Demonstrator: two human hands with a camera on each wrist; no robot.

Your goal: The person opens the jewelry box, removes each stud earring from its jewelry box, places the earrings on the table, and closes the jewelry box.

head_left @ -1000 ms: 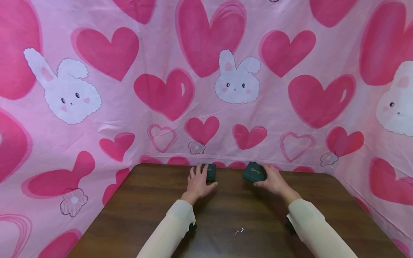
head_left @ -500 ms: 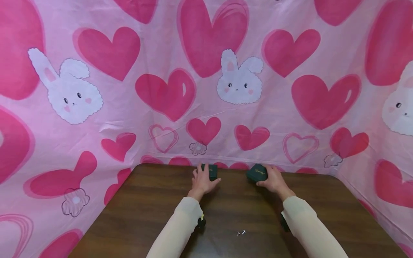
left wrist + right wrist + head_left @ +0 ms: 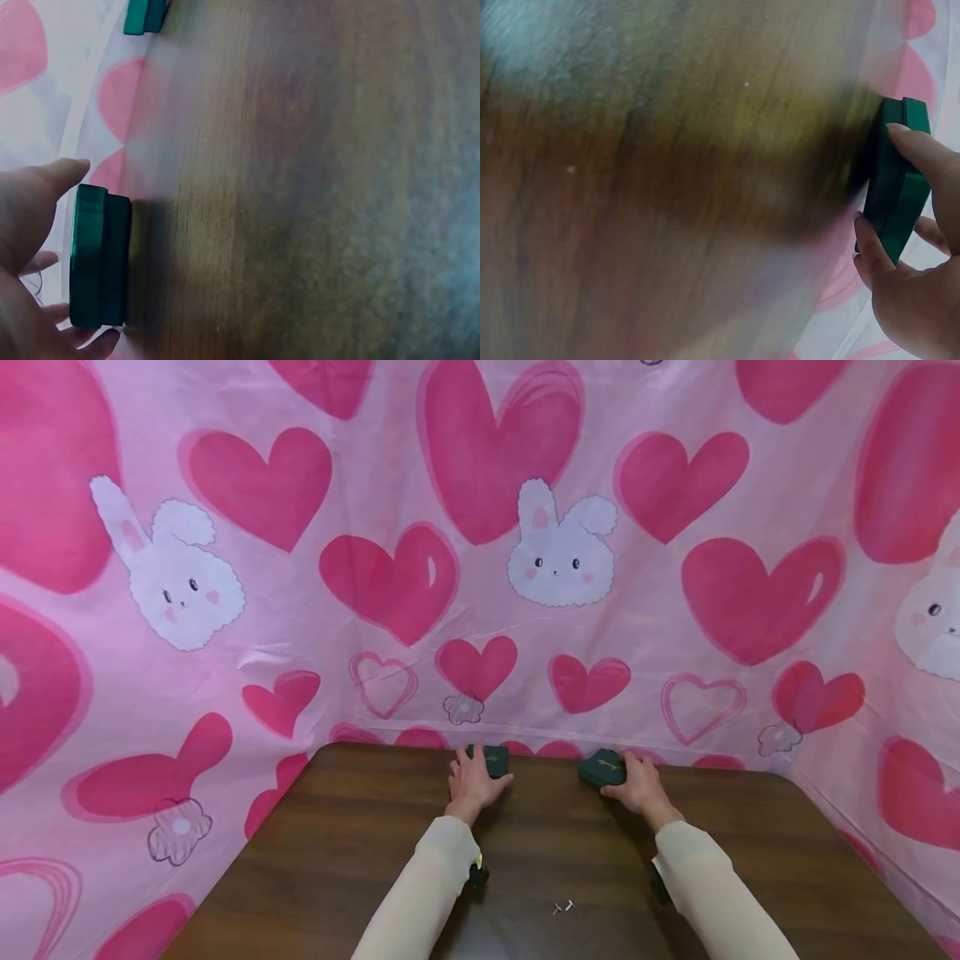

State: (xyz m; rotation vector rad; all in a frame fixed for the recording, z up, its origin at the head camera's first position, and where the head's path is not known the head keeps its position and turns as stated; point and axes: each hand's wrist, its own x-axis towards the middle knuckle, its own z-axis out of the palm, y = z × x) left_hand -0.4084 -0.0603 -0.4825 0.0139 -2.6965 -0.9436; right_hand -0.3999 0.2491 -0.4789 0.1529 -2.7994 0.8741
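Note:
A small dark green box with gold lettering on its lid stands near the table's far edge. Over its left side lies my left hand, fingers spread. The left wrist view shows the thumb apart from the green box, while fingertips reach its other end. To the right, my right hand holds a second green box, turned at an angle. Thumb and fingers close around this green box in the right wrist view, where it sits tilted. Whether it touches the table cannot be told.
Two small silvery metal pieces lie near the front of the brown wooden table. A pink cloth with hearts and rabbits hangs behind the table and at both sides.
My left hand has shifted slightly right, closer over the left box. The right box has turned and come down a little in my right hand. The head view has shifted slightly.

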